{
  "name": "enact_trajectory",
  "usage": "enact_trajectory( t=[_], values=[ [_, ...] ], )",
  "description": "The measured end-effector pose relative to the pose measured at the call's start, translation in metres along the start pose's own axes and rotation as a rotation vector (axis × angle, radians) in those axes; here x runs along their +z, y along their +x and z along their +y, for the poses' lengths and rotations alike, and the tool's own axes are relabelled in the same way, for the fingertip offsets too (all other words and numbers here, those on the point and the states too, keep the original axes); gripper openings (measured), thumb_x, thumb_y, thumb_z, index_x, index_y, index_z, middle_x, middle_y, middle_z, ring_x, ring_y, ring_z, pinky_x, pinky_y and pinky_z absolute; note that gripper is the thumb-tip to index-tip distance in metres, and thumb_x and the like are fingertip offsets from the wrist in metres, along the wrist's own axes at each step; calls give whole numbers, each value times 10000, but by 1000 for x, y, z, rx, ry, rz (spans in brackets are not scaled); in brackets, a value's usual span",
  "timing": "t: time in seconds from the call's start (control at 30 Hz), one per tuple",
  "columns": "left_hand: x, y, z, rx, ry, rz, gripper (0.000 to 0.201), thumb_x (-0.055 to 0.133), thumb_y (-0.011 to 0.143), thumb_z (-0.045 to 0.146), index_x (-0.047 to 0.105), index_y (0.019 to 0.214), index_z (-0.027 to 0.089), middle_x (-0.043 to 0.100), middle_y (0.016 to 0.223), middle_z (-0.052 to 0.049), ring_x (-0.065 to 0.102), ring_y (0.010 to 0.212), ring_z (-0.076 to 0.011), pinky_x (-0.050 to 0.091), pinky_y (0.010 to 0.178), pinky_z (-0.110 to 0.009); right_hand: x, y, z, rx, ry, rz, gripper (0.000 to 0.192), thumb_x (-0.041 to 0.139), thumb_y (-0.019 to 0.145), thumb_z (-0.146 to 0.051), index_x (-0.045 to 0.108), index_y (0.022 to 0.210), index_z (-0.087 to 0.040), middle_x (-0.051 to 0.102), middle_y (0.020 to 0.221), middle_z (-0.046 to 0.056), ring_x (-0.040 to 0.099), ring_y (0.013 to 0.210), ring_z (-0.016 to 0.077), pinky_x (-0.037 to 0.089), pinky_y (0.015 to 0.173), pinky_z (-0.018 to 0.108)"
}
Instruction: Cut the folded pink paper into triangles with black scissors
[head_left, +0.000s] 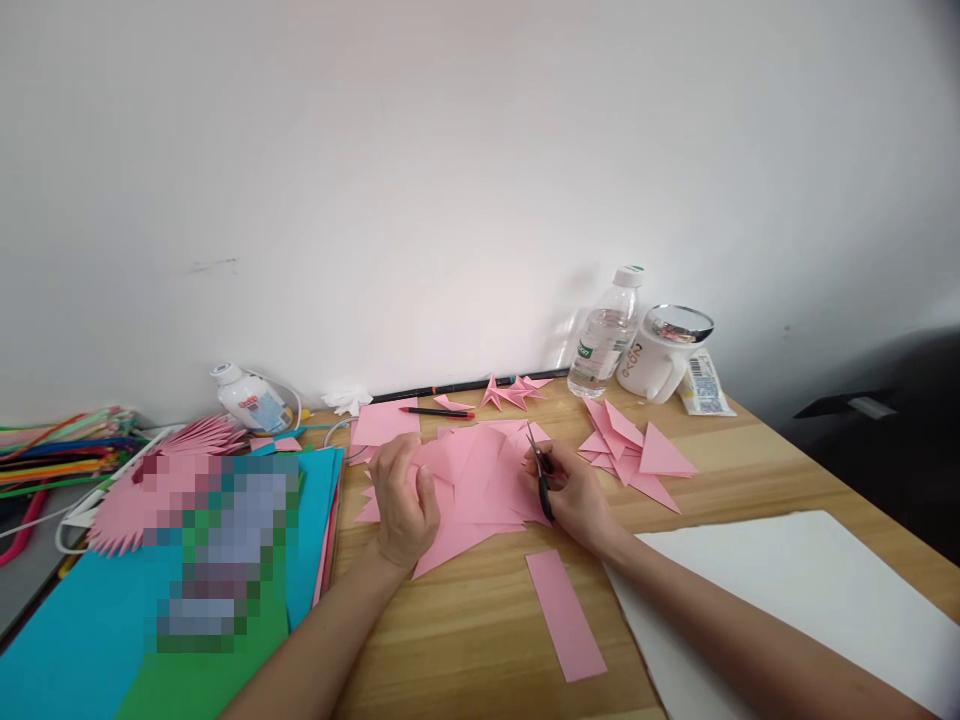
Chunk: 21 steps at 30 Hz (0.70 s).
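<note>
My right hand (579, 500) is closed round a small pair of scissors (544, 485) with black handles, their blades pointing up and away from me. Curled fingers and a bent thumb on my left hand (405, 500) close on a piece of pink paper (436, 462); part of the grip is hidden. Between the two hands lies a loose, overlapping heap of pink paper pieces (480, 490), some with pointed corners. Nearer to me, a pink paper strip (566, 615) rests flat on the wooden table (442, 640).
Folded pink triangles (637, 450) lie right, before a water bottle (604, 340) and a white mug (660, 355). A black and red pen (436, 412) lies behind the heap. White board (795, 600) covers the right front; coloured sheets (82, 630) and a pleated pink paper ring (120, 510) occupy the left.
</note>
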<state>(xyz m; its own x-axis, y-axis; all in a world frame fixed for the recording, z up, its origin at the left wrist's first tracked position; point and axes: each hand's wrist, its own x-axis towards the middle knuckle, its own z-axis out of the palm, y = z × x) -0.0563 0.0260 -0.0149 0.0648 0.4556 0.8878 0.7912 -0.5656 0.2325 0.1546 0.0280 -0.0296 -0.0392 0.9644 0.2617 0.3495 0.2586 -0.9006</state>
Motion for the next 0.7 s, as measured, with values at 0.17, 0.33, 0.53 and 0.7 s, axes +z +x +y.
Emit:
enact_trajectory(
  t=[0.17, 0.33, 0.53, 0.7],
  values=[
    [-4, 1, 1, 47, 13, 27, 355, 380, 825, 145, 369, 1177, 188, 519, 1028, -120, 475, 1004, -234, 397, 837, -455, 1, -1, 2, 23, 34, -17, 127, 588, 692, -212, 503, 785, -203, 538, 688, 1, 551, 656, 168, 451, 582, 261],
    [-6, -3, -5, 50, -14, 36, 354, 361, 833, 147, 351, 1183, 192, 530, 1021, -115, 500, 1004, -222, 370, 875, -472, 1, -1, 3, 37, 52, -23, 145, 607, 690, -223, 499, 784, -204, 545, 709, 9, 546, 671, 172, 454, 616, 276],
    [-8, -4, -14, -2, -64, 48, 354, 366, 828, 173, 373, 1182, 175, 547, 996, -120, 502, 987, -237, 350, 882, -491, 0, 0, 1, 58, 51, -14, 147, 609, 688, -224, 495, 778, -203, 546, 731, 20, 528, 663, 169, 441, 574, 267],
    [-6, -8, -19, -63, -87, 64, 340, 367, 835, 195, 376, 1175, 189, 540, 1004, -114, 488, 990, -234, 362, 871, -478, 1, 0, -2, 42, 36, -6, 126, 602, 700, -230, 504, 773, -199, 527, 693, 8, 497, 612, 149, 411, 530, 245]
  ],
)
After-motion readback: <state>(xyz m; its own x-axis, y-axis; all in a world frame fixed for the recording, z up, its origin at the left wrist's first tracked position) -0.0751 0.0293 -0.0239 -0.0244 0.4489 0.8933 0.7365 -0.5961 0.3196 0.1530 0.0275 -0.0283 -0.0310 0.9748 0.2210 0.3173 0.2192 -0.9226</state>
